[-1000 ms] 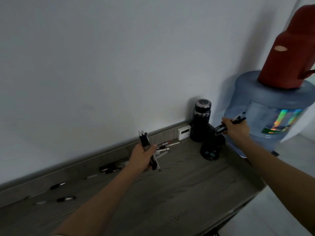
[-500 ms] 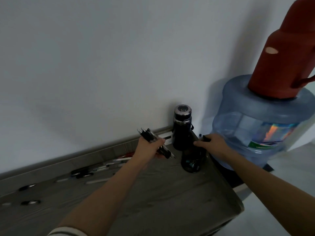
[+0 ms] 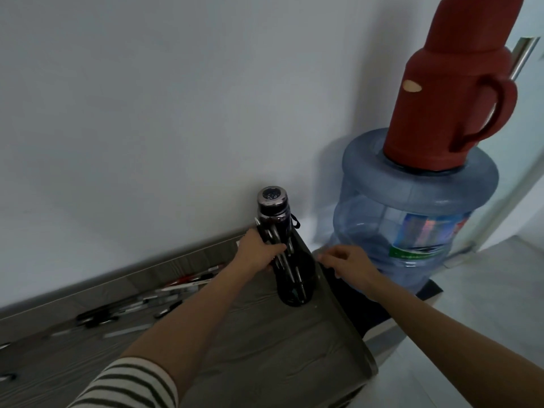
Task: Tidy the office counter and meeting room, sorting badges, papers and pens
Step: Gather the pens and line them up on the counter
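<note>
Lying scattered along the back edge of the counter [image 3: 265, 348], toward its left end, are the loose pens [image 3: 188, 282], a dozen or so judging by the blur, and none of them is sorted yet. Further right, the left hand [image 3: 256, 254] grips a bundle of pens [image 3: 275, 240], tips pointing down into the dark pen holder [image 3: 297, 287] that stands near the counter's back right corner, just in front of a black flask [image 3: 272, 204]. Some pens already show inside the holder, so the pen sorting looks partly done, with the bundle about to go in and the scattered ones left to gather. No badges or papers are in sight. The right hand [image 3: 350, 266] hovers just past the counter's right edge, fingers loosely bent and holding nothing. Beyond it stands a blue water jug [image 3: 412, 219] with a red thermos [image 3: 447, 107] on top. The jug's label [image 3: 412, 251] has a green band, but its writing is too blurred to read.
</note>
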A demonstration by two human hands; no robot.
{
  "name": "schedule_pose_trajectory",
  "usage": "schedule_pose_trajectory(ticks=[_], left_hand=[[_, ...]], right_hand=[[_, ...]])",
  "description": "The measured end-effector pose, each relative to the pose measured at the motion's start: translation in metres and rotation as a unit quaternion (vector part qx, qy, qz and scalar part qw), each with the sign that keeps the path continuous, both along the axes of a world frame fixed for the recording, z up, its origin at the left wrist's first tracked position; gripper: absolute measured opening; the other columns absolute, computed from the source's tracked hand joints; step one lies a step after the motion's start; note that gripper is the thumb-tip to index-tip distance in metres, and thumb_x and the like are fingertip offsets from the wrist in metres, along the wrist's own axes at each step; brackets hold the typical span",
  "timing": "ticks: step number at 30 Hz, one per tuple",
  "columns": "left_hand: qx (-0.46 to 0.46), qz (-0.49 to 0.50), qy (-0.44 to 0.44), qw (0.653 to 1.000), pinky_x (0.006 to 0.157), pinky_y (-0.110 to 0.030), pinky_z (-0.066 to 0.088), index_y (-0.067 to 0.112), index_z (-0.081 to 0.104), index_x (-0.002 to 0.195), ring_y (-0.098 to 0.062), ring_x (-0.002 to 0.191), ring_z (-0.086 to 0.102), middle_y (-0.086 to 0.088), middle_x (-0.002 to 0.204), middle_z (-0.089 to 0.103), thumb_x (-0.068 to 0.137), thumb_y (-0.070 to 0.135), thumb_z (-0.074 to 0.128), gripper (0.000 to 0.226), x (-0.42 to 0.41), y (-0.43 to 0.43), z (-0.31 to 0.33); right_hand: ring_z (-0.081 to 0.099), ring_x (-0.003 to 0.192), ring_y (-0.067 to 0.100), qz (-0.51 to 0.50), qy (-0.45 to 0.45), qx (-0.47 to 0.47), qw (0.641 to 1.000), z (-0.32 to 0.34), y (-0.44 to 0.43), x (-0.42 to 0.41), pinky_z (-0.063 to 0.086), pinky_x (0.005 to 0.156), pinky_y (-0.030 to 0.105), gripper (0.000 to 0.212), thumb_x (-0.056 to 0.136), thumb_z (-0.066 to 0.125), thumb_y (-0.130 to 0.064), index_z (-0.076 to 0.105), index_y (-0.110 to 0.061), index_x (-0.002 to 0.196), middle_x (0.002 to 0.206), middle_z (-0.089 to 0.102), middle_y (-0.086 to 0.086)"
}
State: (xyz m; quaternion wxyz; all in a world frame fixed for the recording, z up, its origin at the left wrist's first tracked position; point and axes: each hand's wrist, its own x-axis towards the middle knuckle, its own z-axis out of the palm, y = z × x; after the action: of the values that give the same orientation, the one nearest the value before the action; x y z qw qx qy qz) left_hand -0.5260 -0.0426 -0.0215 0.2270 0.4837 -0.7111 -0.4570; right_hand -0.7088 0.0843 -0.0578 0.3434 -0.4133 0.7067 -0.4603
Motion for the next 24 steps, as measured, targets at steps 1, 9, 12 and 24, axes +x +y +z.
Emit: schedule_pose_trajectory(ticks=[1, 9, 12, 24], left_hand=[[-0.007, -0.020, -0.022, 1.000, 0.056, -0.027, 0.051, 0.007, 0.069, 0.079, -0.013, 0.055, 0.059, -0.005, 0.068, 0.066, 0.075, 0.016, 0.078, 0.013, -0.001, 0.000, -0.002], [0.022, 0.025, 0.025, 0.999, 0.049, -0.017, 0.039, 0.012, 0.069, 0.078, -0.002, 0.043, 0.049, 0.003, 0.059, 0.061, 0.084, 0.031, 0.070, 0.020, 0.000, -0.002, -0.004], [0.009, 0.056, 0.043, 0.997, 0.046, -0.021, 0.036, 0.011, 0.066, 0.075, -0.010, 0.047, 0.047, -0.006, 0.068, 0.062, 0.087, 0.028, 0.067, 0.021, 0.016, -0.012, 0.002], [-0.057, 0.193, -0.093, 0.975, 0.062, -0.025, 0.043, 0.012, 0.068, 0.081, -0.013, 0.062, 0.057, 0.000, 0.069, 0.063, 0.084, 0.022, 0.068, 0.010, 0.216, -0.026, -0.011]], right_hand=[[0.056, 0.055, 0.000, 0.004, 0.008, -0.002, 1.000, 0.000, -0.001, -0.001, 0.048, 0.061, 0.026, 0.014, 0.084, 0.073, -0.028, 0.075, -0.014, 0.081, 0.068, 0.069, -0.005], [0.067, 0.080, 0.011, -0.018, 0.036, -0.028, 0.999, 0.008, -0.010, -0.007, 0.054, 0.084, 0.037, 0.019, 0.075, 0.075, -0.040, 0.074, -0.021, 0.081, 0.079, 0.073, -0.005], [0.065, 0.077, 0.008, -0.024, 0.073, -0.068, 0.995, 0.029, -0.023, 0.002, 0.053, 0.078, 0.029, 0.005, 0.083, 0.073, -0.027, 0.073, -0.022, 0.083, 0.080, 0.072, -0.007], [0.062, 0.084, 0.009, 0.253, 0.238, -0.042, 0.937, 0.038, -0.101, 0.165, 0.052, 0.076, 0.031, 0.017, 0.084, 0.070, -0.038, 0.073, -0.024, 0.094, 0.090, 0.070, -0.008]])
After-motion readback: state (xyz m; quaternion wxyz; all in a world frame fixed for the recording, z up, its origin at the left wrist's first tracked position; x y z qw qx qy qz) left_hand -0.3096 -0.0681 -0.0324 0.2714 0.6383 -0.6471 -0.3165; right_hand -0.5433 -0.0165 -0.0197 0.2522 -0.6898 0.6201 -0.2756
